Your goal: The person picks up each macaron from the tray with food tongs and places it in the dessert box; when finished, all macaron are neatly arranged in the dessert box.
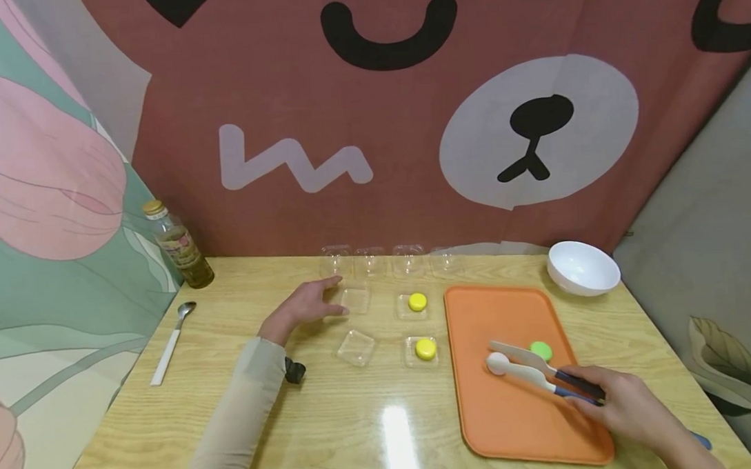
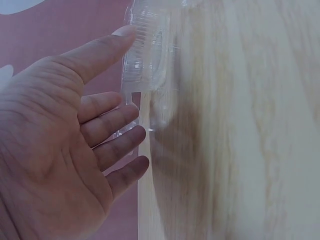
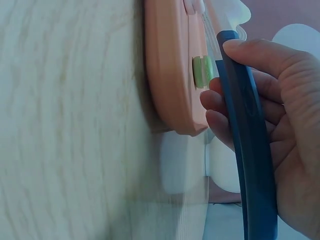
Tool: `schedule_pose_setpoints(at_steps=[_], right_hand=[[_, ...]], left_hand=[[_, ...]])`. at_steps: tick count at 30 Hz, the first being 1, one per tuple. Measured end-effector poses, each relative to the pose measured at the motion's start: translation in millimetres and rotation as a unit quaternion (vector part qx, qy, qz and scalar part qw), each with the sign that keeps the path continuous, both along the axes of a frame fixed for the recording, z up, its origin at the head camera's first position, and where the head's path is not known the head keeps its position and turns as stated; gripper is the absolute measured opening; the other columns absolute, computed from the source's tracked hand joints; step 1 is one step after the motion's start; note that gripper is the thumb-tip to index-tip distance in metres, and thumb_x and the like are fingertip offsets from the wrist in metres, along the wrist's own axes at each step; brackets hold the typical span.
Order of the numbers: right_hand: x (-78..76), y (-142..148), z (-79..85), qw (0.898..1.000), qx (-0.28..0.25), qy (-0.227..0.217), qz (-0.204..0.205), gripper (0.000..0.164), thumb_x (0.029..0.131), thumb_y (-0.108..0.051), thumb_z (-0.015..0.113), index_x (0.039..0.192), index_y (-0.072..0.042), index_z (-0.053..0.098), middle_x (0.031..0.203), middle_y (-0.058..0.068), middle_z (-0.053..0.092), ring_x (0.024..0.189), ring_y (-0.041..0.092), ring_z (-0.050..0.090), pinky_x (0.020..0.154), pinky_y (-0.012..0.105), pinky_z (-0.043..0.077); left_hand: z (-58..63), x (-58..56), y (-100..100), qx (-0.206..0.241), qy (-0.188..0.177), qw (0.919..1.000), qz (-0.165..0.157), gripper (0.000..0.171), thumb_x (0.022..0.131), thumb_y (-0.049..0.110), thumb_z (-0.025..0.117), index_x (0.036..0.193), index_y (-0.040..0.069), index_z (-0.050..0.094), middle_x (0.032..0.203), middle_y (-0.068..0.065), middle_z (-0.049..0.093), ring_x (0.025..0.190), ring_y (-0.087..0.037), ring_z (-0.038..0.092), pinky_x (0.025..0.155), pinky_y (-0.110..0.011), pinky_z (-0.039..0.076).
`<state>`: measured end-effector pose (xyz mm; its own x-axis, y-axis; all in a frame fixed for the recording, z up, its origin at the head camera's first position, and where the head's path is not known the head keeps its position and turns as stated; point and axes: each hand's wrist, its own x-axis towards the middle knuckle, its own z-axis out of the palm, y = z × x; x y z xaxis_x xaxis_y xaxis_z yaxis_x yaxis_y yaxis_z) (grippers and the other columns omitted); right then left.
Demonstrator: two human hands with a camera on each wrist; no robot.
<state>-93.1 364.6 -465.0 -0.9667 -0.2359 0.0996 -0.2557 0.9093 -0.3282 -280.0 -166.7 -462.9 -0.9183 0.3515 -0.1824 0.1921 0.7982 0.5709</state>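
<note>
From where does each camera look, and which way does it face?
Head: on the person's head, facing forward and down at the table; left hand, right hand and forearms show.
Left wrist: on that wrist, facing clear boxes at the table's edge; only the left hand shows.
Right wrist: on that wrist, facing the gripped utensils and tray; only the right hand shows.
Shared: head and right wrist both show the tray and green piece.

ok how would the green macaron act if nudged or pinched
The green macaron would probably slide rather than roll if nudged, since it lies flat on the orange tray. Stood on edge, it might roll, given its round outline. Its layers in the right wrist view suggest a hard pinch could split it.
</note>
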Motion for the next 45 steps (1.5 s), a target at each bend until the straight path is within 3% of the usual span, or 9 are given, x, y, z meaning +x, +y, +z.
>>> schedule_pose_setpoints(at_steps=[6, 11, 24, 45], right_hand=[[1.9, -2, -3.3, 1.0, -0.013, 0.015, 0.014, 0.04, 0.074, -0.029, 0.091, 0.11, -0.019, 0.078, 0.098, -0.007, 0.077, 0.081, -0.006, 0.063, 0.064, 0.024, 0.055], [3.3, -3, -2.7, 1.0, -0.013, -0.008, 0.004, 0.04, 0.076, -0.034, 0.089, 0.112, -0.021, 0.077, 0.1, -0.008, 0.076, 0.082, -0.006, 0.063, 0.066, 0.024, 0.056], [-0.3, -6, 2.8, 1.0, -0.006, -0.001, 0.01, 0.039, 0.077, -0.031, 0.088, 0.113, -0.021, 0.077, 0.102, -0.009, 0.077, 0.086, -0.005, 0.065, 0.069, 0.024, 0.057], [-34.9, -21, 12.7, 0.994, -0.045, 0.085, 0.059, 0.038, 0.08, -0.017, 0.087, 0.116, -0.016, 0.076, 0.098, -0.005, 0.077, 0.083, -0.002, 0.064, 0.065, 0.022, 0.055]], left_hand=[[-2.4, 0.2, 2, 0.003, -0.001, 1.0, -0.001, 0.086, 0.089, 0.039, 0.078, 0.16, 0.016, 0.034, 0.164, -0.013, 0.035, 0.152, -0.036, 0.032, 0.123, -0.053, 0.031], [-5.6, -1.9, 3, -0.01, 0.005, 0.9999, -0.006, 0.087, 0.089, 0.042, 0.077, 0.16, 0.016, 0.033, 0.163, -0.013, 0.037, 0.15, -0.036, 0.035, 0.122, -0.052, 0.034], [-4.4, -3.0, 5, -0.018, 0.012, 0.9997, -0.006, 0.086, 0.09, 0.041, 0.077, 0.16, 0.016, 0.033, 0.161, -0.015, 0.039, 0.148, -0.037, 0.038, 0.119, -0.054, 0.037], [-4.4, 0.7, 9, -0.014, 0.019, 0.9997, 0.006, 0.082, 0.09, 0.042, 0.076, 0.158, 0.015, 0.038, 0.159, -0.014, 0.043, 0.147, -0.037, 0.041, 0.118, -0.054, 0.039]])
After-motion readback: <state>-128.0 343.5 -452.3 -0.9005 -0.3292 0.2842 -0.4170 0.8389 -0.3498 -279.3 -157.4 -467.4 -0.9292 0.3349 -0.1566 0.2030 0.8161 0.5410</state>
